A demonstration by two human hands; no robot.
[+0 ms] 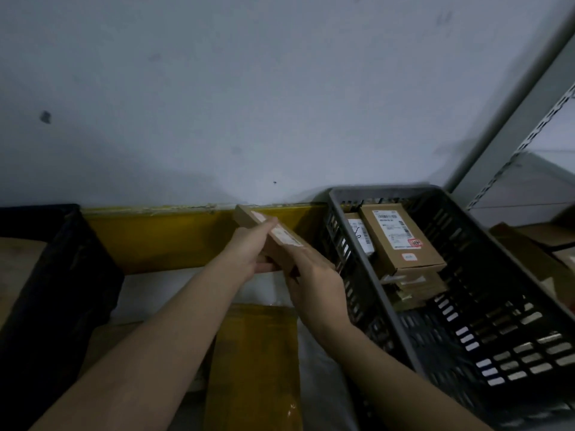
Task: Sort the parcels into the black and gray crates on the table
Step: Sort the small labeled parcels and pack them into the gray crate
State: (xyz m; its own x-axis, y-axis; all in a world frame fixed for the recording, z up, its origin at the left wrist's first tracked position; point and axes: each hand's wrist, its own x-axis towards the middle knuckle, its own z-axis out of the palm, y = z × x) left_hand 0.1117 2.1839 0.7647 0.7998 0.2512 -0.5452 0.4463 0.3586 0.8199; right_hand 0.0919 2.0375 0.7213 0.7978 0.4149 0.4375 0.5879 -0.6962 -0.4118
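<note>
The tall black plastic crate [46, 275] is cut off by the left edge. Label print on the flat brown cardboard parcel [273, 241] is unreadable. Brown cardboard boxes [541, 244] run past the right edge.

Showing two hands, the left hand [249, 251] and the right hand [314, 283], both holding one small brown box [269, 236]. Sitting on the desk: two crates, one black crate [59, 275] and one gray crate [404, 309]. Lying in the gray crate: one big brown box [401, 241] on top, one white packet [359, 233] beside it, more boxes underneath, too hidden for counting. Lying below the arms: one yellow envelope [253, 365].
</note>
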